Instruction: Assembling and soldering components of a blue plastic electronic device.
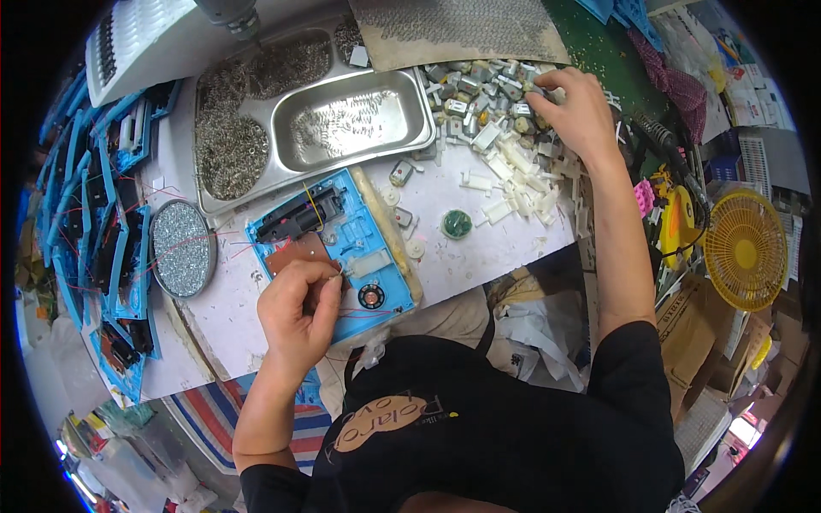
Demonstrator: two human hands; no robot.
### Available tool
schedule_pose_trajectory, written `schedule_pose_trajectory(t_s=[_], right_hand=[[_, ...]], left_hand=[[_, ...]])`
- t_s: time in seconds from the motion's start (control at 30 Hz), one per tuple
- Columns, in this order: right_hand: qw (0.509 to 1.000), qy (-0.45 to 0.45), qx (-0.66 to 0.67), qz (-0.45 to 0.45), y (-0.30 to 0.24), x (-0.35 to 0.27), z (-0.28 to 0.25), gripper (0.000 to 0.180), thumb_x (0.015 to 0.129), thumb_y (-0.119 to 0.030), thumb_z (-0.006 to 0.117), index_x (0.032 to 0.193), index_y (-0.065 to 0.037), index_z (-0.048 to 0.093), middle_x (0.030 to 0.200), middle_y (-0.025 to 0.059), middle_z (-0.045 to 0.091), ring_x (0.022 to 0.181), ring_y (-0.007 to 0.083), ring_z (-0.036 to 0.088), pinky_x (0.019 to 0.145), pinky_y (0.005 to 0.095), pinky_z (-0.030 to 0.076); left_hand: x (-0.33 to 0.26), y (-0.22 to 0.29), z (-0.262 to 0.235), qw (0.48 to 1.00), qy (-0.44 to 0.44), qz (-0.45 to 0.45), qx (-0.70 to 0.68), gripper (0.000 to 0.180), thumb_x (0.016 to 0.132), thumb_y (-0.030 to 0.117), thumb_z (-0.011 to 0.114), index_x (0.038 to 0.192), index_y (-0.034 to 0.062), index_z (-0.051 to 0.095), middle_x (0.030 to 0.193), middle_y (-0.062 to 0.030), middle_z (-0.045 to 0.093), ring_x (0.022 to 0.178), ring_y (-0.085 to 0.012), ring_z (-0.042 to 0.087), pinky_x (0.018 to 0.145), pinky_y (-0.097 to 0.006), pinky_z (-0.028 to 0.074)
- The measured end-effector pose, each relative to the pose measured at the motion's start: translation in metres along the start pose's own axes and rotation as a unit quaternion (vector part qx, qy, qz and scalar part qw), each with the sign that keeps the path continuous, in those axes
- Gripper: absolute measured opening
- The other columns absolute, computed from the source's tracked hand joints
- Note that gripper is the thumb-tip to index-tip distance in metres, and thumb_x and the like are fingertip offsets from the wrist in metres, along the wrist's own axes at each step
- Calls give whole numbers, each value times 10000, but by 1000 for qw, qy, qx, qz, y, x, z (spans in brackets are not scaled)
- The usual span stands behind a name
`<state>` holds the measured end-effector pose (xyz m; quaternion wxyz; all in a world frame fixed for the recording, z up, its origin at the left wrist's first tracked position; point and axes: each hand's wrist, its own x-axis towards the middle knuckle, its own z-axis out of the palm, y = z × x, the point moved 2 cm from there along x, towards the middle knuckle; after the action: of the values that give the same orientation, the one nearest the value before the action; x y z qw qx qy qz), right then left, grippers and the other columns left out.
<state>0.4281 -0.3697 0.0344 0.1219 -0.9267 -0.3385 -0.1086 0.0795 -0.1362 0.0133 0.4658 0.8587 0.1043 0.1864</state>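
My left hand (298, 309) is closed in a pinch over the near left part of a blue plastic housing (395, 286). What lies between its fingertips is too small to make out. The housing holds a black part (299, 214) with a yellow band, a brown circuit board (298, 254), a whitish gearbox (368, 263) and a round black speaker (371, 296). Red wires trail from it. Out to the right, my right hand (575, 107) reaches over a pile of small gear motors (479, 90), its thumb and forefinger apart at the pile's edge.
A steel tray (351, 160) holds heaps of small springs (229, 158). To the left stand a round dish of tiny metal pieces (181, 248) and stacked blue housings (103, 214). White plastic parts (522, 175) and a green round piece (457, 224) lie centre right; a yellow fan (746, 250) is farther right.
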Motion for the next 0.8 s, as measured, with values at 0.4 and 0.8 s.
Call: schedule_pose_trajectory(t_s=[0.4,0.8], right_hand=[[667,-320,668,78,-127,-71,-28,218,988,-163,658,1122,9,661,934,15,674,800,74,596,725,232,492],[640,-122,746,139,-122,-116,-28,297,846,56,747,1087,22,577,996,160,711,877,209,731,774,271,584]], left_hand=[[76,69,18,985,-100,-51,-134,362,850,162,809,1121,10,625,840,-50,641,652,-95,590,574,-252,473],[90,69,46,868,-203,-191,-410,181,970,63,674,1082,9,542,854,-25,626,721,-70,618,622,-223,513]])
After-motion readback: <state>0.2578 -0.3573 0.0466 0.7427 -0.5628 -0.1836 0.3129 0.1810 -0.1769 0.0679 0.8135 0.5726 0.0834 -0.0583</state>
